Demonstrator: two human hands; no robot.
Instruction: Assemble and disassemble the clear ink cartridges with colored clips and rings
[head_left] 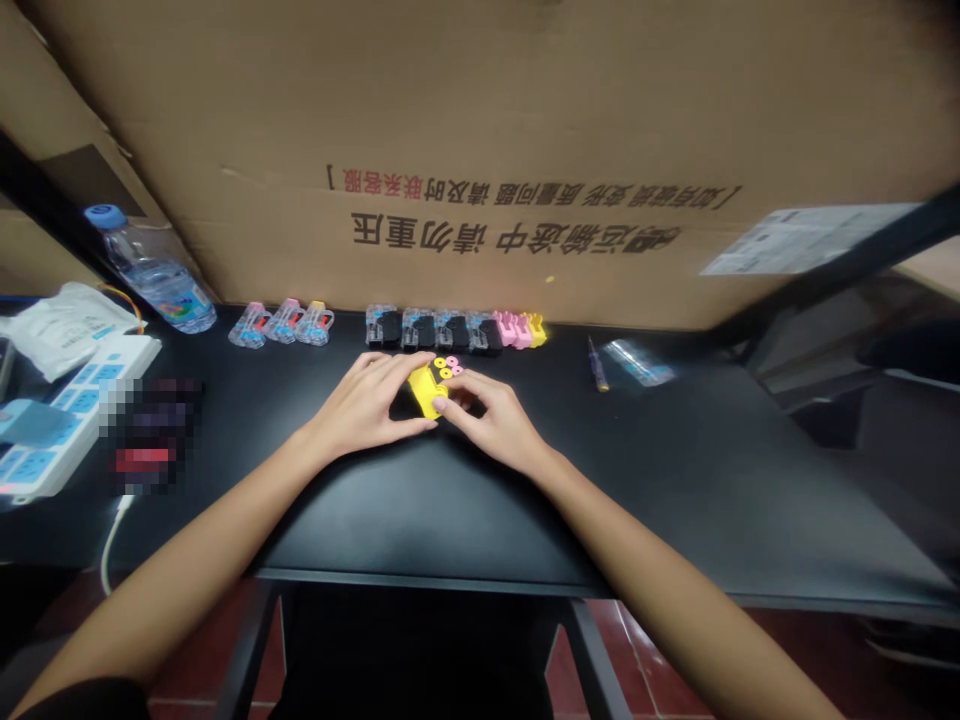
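Observation:
A small yellow plastic piece (426, 391) is between my hands, just above or on the black table. My left hand (367, 402) curves round its left side, fingertips at its top edge and thumb near its lower end. My right hand (495, 415) pinches its right side, with the thumb on its face. Just beyond the fingertips lie several small yellow and pink rings (445, 374). Farther back stand several clear-and-black plastic housings (418, 329) in a row. Pink plastic parts (513, 329) and a yellow part (537, 330) continue that row on the right.
Three clear plastic cases (283, 322) lie back left. A water bottle (161, 275), a white power strip (82, 415) and a plastic bag (64, 328) are at far left. A screwdriver (598, 365) and a clear packet (639, 362) lie right. Cardboard (480, 120) walls the back.

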